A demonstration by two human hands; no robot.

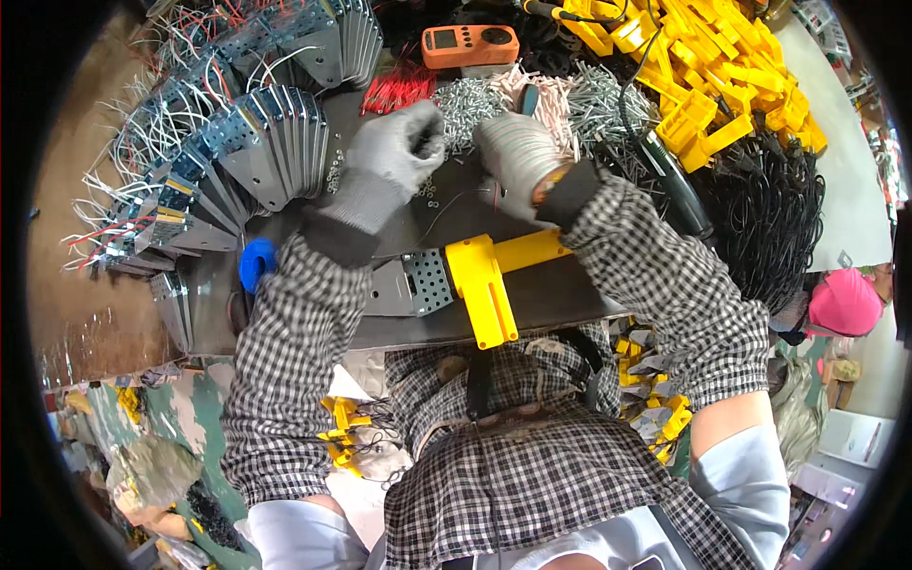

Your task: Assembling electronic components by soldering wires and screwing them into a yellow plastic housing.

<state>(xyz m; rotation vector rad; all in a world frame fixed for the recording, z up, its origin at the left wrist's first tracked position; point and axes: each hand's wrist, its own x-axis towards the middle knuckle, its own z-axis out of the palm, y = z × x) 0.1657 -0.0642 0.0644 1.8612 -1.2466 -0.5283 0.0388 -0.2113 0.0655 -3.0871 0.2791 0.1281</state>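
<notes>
My left hand (pixel 397 150), in a grey knit glove, is curled closed at the near left edge of a pile of silver screws (pixel 465 106). Whatever its fingertips may hold is hidden. Beside it, my right hand (pixel 521 160), gloved too, has its fingers bent in at the front of the same pile; their tips do not show. Below both hands, a yellow plastic housing (pixel 486 294) lies near the table's front edge, with a perforated metal plate (pixel 432 282) against its left side. A thin wire (pixel 454 204) lies between the hands and the housing.
Metal brackets with wires (pixel 271 142) stand in rows at left, by a blue ring (pixel 256 264). At the back are red parts (pixel 399 87), an orange meter (pixel 470 46) and yellow housings (pixel 731 57). A black electric screwdriver (pixel 676 185) and black cables (pixel 769 214) lie right.
</notes>
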